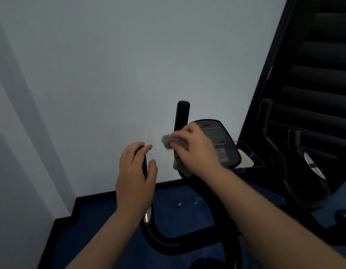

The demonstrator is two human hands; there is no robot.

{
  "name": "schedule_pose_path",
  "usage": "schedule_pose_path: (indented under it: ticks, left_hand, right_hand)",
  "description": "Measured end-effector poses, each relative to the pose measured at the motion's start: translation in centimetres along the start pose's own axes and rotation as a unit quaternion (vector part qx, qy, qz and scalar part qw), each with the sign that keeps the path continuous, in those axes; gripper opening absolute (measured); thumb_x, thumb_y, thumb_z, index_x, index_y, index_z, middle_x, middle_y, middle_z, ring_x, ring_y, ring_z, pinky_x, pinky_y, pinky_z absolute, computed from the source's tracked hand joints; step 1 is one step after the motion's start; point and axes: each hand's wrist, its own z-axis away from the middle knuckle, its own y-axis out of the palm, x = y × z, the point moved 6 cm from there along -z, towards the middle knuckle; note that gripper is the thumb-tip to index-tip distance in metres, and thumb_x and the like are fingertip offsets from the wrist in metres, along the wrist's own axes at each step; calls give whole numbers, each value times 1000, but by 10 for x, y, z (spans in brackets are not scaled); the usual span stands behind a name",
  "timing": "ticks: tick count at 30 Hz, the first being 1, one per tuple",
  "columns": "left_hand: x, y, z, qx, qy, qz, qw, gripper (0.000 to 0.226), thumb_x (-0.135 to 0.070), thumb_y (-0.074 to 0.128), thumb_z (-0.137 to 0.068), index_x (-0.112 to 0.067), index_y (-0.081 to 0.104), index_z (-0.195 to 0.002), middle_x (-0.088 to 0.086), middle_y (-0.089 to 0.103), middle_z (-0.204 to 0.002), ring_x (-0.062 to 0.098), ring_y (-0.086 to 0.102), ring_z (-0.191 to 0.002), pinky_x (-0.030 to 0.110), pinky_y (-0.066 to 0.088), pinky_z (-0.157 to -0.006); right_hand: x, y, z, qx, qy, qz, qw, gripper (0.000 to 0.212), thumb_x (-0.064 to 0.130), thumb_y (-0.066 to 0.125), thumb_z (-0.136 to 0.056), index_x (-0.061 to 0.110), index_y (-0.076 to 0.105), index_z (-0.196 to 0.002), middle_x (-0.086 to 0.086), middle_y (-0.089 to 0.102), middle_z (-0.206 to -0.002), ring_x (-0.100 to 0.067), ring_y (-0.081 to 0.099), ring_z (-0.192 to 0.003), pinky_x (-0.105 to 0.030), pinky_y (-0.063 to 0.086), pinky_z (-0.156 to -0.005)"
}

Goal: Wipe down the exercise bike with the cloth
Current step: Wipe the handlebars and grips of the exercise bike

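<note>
The black exercise bike point(168, 237) stands below me, its console point(224, 144) with a dim screen at centre right. My right hand point(195, 150) grips a grey cloth point(168, 141) and presses it around the upright right handlebar point(182, 111), just left of the console. My left hand point(135, 175) holds the left handlebar grip point(144, 164), fingers curled over its top and thumb on the other side. A bright metal sensor patch point(147, 216) shows on the bar below the left hand.
A pale wall point(110, 74) fills the view ahead. Blue floor point(110, 230) with a black skirting lies below. To the right stands another dark machine point(312, 171) and a dark slatted panel point(323, 55).
</note>
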Motion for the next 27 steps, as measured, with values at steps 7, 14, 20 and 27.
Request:
schedule_pose_path:
  ticks: [7,14,20,27]
  left_hand:
    - [1,0,0,-6,-4,16,1000,33,-15,53,-94,-20,58,-126,-13,44,-131,-3,34,-125,-5,25,-88]
    - [0,0,0,-1,-7,21,1000,32,-12,54,-94,-19,59,-125,-12,45,-131,3,37,-127,-4,25,-90]
    - [1,1,0,-2,-10,27,1000,32,-14,54,-94,-19,58,-125,-14,43,-130,1,36,-126,-4,23,-91]
    - [1,1,0,1,-5,19,1000,32,-12,55,-94,-18,58,-124,-12,44,-131,3,36,-126,-4,23,-91]
  right_hand:
    - [-26,-6,37,172,25,-107,979,20,20,78,-79,37,73,-89,15,57,-95,0,57,-90,-23,46,-81]
    - [-23,-29,-15,-272,100,-256,922,16,12,67,-87,16,65,-103,-5,61,-105,-15,58,-96,-35,49,-87]
    - [-54,7,20,-76,209,-178,959,8,20,71,-84,25,69,-90,4,67,-91,-11,62,-86,-26,48,-76]
    - [-32,-17,-10,-199,171,-207,942,8,19,67,-87,21,67,-95,3,68,-95,-6,61,-89,-7,43,-74]
